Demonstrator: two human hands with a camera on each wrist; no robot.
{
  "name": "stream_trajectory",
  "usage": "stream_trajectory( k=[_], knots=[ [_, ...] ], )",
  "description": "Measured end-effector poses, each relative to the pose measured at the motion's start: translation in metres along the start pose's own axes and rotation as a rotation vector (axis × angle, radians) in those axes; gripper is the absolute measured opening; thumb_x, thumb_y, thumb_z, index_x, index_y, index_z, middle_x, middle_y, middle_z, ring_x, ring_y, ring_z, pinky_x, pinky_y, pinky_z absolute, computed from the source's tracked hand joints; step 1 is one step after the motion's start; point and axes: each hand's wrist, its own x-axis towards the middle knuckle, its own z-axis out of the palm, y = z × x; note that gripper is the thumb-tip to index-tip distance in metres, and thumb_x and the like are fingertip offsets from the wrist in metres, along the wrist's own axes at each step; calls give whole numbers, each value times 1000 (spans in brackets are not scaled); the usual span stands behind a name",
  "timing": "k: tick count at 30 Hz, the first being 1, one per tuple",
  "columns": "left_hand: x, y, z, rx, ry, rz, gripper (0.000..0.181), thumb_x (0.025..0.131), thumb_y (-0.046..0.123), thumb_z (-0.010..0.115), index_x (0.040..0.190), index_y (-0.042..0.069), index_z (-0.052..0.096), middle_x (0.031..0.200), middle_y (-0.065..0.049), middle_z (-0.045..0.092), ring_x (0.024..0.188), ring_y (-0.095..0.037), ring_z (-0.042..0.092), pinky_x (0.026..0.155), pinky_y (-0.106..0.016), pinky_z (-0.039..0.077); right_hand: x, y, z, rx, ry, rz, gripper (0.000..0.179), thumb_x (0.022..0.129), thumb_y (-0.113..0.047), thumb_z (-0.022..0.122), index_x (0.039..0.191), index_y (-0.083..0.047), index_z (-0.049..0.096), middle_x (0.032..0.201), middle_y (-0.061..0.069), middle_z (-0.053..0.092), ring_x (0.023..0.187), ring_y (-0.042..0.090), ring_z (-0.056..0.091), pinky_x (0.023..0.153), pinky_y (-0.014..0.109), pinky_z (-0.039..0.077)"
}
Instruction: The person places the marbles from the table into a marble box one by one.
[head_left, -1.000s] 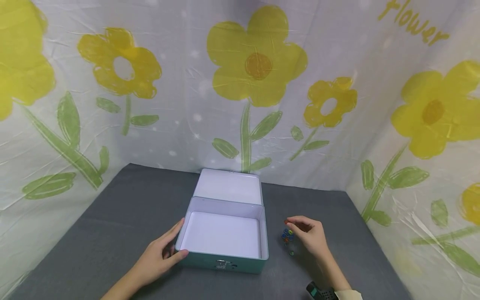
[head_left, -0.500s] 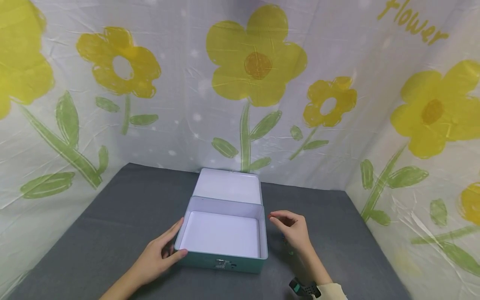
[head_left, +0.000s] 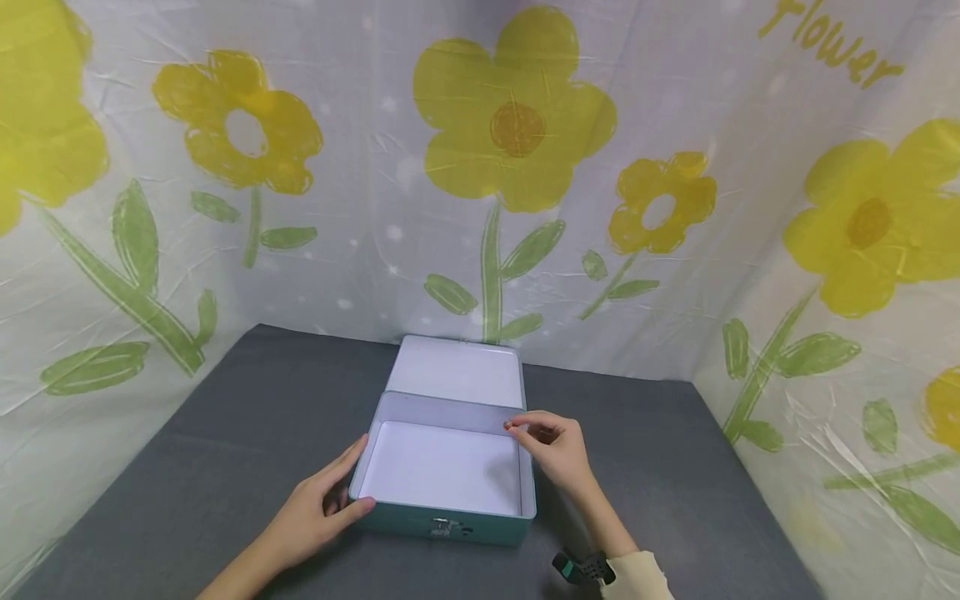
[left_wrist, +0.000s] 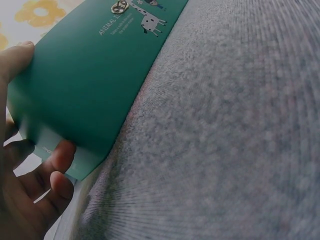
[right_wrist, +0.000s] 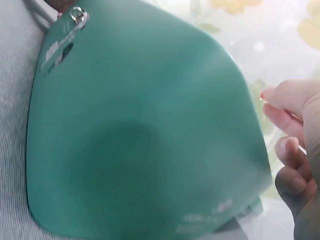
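A green tin box (head_left: 405, 518) with a white inside stands with its lid (head_left: 457, 371) laid back; nothing lies on its floor. My left hand (head_left: 307, 517) holds its front left corner, thumb at the front rim and fingers along the side. In the left wrist view those fingertips (left_wrist: 62, 156) bend against the green wall. Over the box's right rim, near the back corner, my right hand (head_left: 558, 450) pinches a small red marble (head_left: 507, 426) between thumb and forefinger. The right wrist view shows the marble (right_wrist: 262, 95) as a tiny red spot at the fingertips.
The box stands on a dark grey cloth-covered table (head_left: 247, 417). A flower-printed curtain (head_left: 360, 250) hangs behind and on both sides. A dark band (head_left: 585, 568) sits at my right wrist. The front clasp (head_left: 444, 526) is undone.
My right hand has carried the red marble leftward from beside a cluster of small coloured marbles to over the box's rim. The arm now hides that cluster. My left hand has stayed put.
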Motion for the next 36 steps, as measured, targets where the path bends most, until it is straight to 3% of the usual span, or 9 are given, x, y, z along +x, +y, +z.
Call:
stream_trajectory(
  k=[3,5,15,26,36],
  knots=[
    [0,0,0,-5,-3,-3,81,96,28,81,165,19,41,137,-13,60,62,0,45,53,-24,44,4,-3,9,-11,-9,-25,11,94,1,78,104,-3,83,97,17,80,57,8,44,50,21,35],
    [0,0,0,-7,-5,-3,80,96,28,81,165,20,41,137,-14,60,62,0,45,53,-24,44,7,-5,14,-13,-16,-36,11,94,0,79,103,-4,83,96,16,80,56,9,41,49,22,33],
    [-1,-1,1,-28,-13,12,80,96,26,81,165,17,41,138,-15,59,63,0,45,53,-23,45,17,-17,36,-46,-85,-59,8,95,-8,81,102,-9,85,97,9,80,61,10,44,50,20,31],
    [-1,1,0,-32,-9,-5,80,96,27,81,165,19,41,140,-13,58,64,0,45,54,-23,45,31,-26,60,-61,-142,-53,7,94,-11,83,100,-11,85,96,5,80,65,8,49,56,19,38],
    [-1,0,0,-39,-14,-3,80,97,27,81,165,19,40,141,-14,58,65,0,46,55,-23,46,34,-25,72,-109,-228,7,6,94,-10,82,99,-12,85,96,4,80,63,5,51,55,19,37]
  ],
)
